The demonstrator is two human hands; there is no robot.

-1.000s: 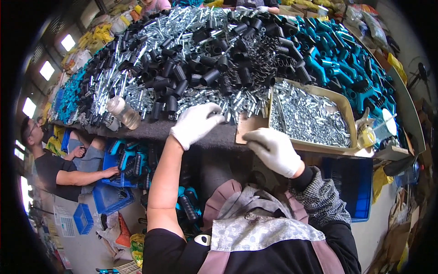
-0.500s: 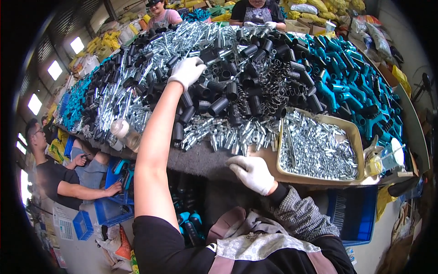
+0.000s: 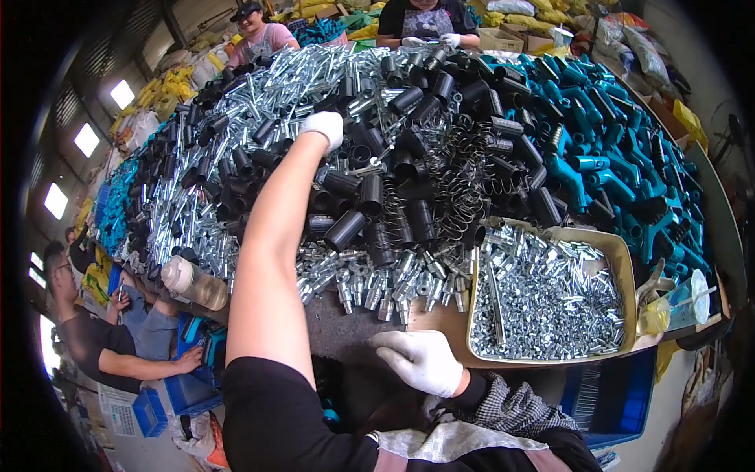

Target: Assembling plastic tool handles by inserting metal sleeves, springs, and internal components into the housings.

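My left hand (image 3: pixel 324 130), in a white glove, reaches far over the heap, among black plastic tubes (image 3: pixel 343 230) and long silvery metal rods (image 3: pixel 292 77). Its fingers are hidden behind the back of the hand. Close to the table's front edge, my right hand (image 3: pixel 425 362), also gloved in white, is held with the fingers curled together. Whatever it may hold is hidden. Just beyond it lie silvery metal fittings (image 3: pixel 385 285). Black coil springs (image 3: pixel 464 169) are heaped among the tubes. To its right stands a cream tray (image 3: pixel 631 315) of small metal parts (image 3: pixel 543 307).
Teal plastic handles (image 3: pixel 605 161) fill the table's right side. A clear bottle (image 3: pixel 193 283) lies at the left edge, and a plastic cup (image 3: pixel 690 299) stands at the right. Two people work across the table; another person (image 3: pixel 102 338) sits at left by blue bins (image 3: pixel 189 393).
The view has shifted, bringing the tray and fittings lower in the picture. My left hand has tipped over so its fingers no longer show. The right hand stays near the front edge.
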